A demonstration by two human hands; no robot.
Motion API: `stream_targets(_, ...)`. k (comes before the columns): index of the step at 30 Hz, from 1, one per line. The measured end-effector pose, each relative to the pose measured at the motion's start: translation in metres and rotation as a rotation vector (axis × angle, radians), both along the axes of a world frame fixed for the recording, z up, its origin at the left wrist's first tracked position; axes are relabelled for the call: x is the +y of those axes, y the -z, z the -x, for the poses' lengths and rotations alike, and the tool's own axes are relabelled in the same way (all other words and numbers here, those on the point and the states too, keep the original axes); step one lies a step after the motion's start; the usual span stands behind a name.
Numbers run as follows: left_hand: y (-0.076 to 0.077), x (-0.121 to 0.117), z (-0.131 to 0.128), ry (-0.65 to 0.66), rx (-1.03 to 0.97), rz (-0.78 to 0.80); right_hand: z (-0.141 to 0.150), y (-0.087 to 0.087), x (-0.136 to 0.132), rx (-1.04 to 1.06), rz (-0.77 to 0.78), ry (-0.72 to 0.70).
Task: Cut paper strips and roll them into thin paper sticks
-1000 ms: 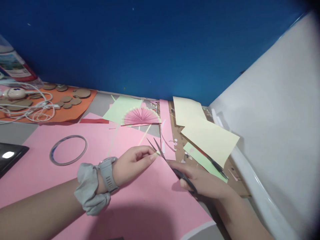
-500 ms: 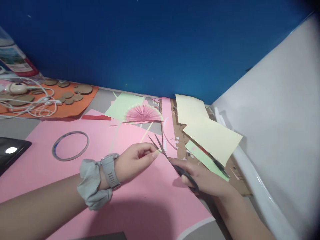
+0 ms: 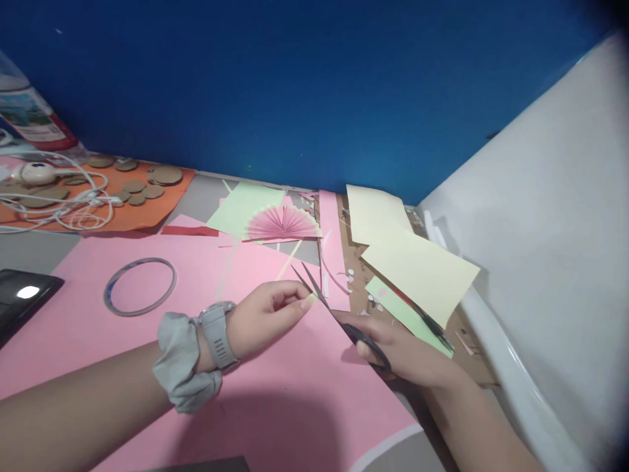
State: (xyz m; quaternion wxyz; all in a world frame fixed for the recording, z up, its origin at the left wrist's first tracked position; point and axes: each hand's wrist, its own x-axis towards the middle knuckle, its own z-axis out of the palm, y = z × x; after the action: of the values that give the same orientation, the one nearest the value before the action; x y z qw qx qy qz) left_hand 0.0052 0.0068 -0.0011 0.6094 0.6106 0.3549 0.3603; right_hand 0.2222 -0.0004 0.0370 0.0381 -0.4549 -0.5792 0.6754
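My left hand (image 3: 268, 318), with a grey watch and scrunchie at its wrist, pinches a tiny pale yellow paper piece (image 3: 313, 298) between thumb and fingers. Most of that piece is hidden by the fingertips. Black-handled scissors (image 3: 361, 337) are gripped in my right hand (image 3: 398, 351), their blades parted and pointing up-left beside the left fingertips. Both hands are over a large pink sheet (image 3: 275, 406). Beyond them lies a pleated pink paper fan (image 3: 282, 223) with a pale scalloped edge.
A tape roll (image 3: 140, 286) lies on the pink sheet at left, near a black phone-like device (image 3: 27, 301). Cream sheets (image 3: 417, 269) and a green strip (image 3: 407, 314) lie at right. Cardboard discs (image 3: 164, 175) and white earphones (image 3: 39, 174) rest on orange paper.
The scissor blades have parted very slightly less or stayed nearly the same. The whole view has shifted a little; both hands hold almost the same pose.
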Motion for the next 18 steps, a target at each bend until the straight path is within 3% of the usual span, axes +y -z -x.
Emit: stream_targets(18,-0.0003,0.0008,0.001,-0.014,0.002,-0.009,-0.0027,0.0059,-0.0021,-0.039,0.011,0.039)
